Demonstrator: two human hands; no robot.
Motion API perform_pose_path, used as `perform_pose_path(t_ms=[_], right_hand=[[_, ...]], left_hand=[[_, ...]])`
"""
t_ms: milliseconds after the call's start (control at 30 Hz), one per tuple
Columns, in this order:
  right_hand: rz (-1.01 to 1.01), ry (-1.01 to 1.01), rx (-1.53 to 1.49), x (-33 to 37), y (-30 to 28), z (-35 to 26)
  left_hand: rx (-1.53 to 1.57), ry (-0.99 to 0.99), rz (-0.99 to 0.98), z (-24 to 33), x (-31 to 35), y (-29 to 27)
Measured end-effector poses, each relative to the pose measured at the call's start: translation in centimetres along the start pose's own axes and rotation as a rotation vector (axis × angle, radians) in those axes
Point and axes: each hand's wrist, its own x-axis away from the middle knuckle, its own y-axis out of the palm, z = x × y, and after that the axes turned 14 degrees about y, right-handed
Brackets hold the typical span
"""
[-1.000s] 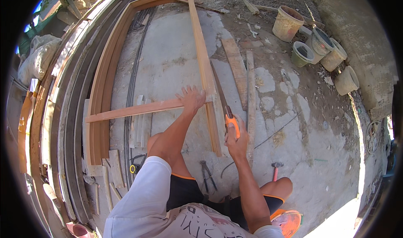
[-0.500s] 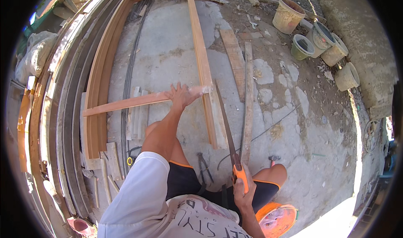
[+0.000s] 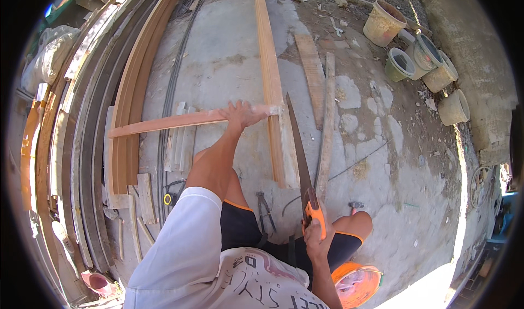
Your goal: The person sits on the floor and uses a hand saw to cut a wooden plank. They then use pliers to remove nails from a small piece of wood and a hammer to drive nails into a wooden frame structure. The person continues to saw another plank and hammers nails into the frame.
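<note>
A reddish wooden crosspiece (image 3: 174,124) lies across the two long sides of a wooden frame (image 3: 267,42). My left hand (image 3: 238,114) rests on this crosspiece near its right end, fingers spread over the wood. My right hand (image 3: 318,238) is wrapped round the orange handle of a handsaw (image 3: 301,153). The long dark blade points away from me, just right of the frame's right side. Its tip is close to the crosspiece's end; whether they touch I cannot tell. The near end of that right side looks pale and dusty.
Long boards (image 3: 82,140) are stacked at the left. Pincers (image 3: 266,211), a hammer (image 3: 356,205) and a tape measure (image 3: 170,199) lie near my legs. An orange bucket (image 3: 357,287) stands at lower right. Two loose planks (image 3: 326,107) lie right of the saw; several buckets (image 3: 384,24) stand farther right.
The view has shifted a little. The saw stays in my right hand with its blade still beside the frame, and the left hand remains on the crosspiece.
</note>
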Motion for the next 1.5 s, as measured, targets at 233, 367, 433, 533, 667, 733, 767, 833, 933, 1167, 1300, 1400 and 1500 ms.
perform_pose_path(t_ms=[233, 367, 433, 533, 667, 733, 767, 833, 933, 1167, 1300, 1400, 1500], right_hand=[[0.034, -0.116, 0.115, -6.4, 2.5, -1.3], [-0.037, -0.048, 0.088, -12.2, 4.5, -4.2], [-0.032, -0.012, 0.067, -8.4, 3.2, -2.8], [0.031, -0.007, 0.058, 1.1, 0.0, 0.5], [0.048, -0.075, 0.071, 1.2, 0.1, 1.0], [0.023, -0.091, 0.095, -6.1, 2.4, -0.7], [0.021, -0.091, 0.098, -9.6, 3.9, -2.1], [0.020, -0.111, 0.049, -14.2, 5.8, -4.5], [-0.015, -0.030, 0.115, -9.5, 4.4, -3.5], [0.043, -0.021, 0.139, 3.3, -1.3, 0.8], [-0.016, -0.105, 0.071, -10.6, 3.6, -1.8], [-0.051, 0.007, 0.080, -11.7, 4.6, -4.7], [-0.041, 0.019, 0.086, -4.6, 2.0, -1.2]], left_hand=[[0.029, -0.017, -0.030, 0.2, -0.1, -0.4], [0.023, 0.012, 0.001, 0.0, -0.6, -0.5], [0.032, -0.002, 0.024, -0.6, 0.0, 0.1], [-0.014, 0.000, -0.017, -0.8, 0.3, -0.3], [0.005, 0.016, -0.021, -0.3, 0.0, -0.1], [0.024, 0.024, 0.008, -0.3, 0.3, -0.4], [0.023, 0.030, 0.022, -0.3, 0.3, -0.1], [0.022, 0.054, 0.054, 0.5, -0.4, 0.5], [0.027, -0.002, -0.028, -0.1, 0.4, -0.8], [-0.016, 0.001, 0.036, -0.1, 0.2, 0.3], [-0.022, 0.035, 0.036, 0.3, -0.4, 0.7], [-0.023, 0.019, 0.055, -0.2, -0.2, 1.1], [-0.016, 0.056, 0.048, -3.0, -2.4, 2.3]])
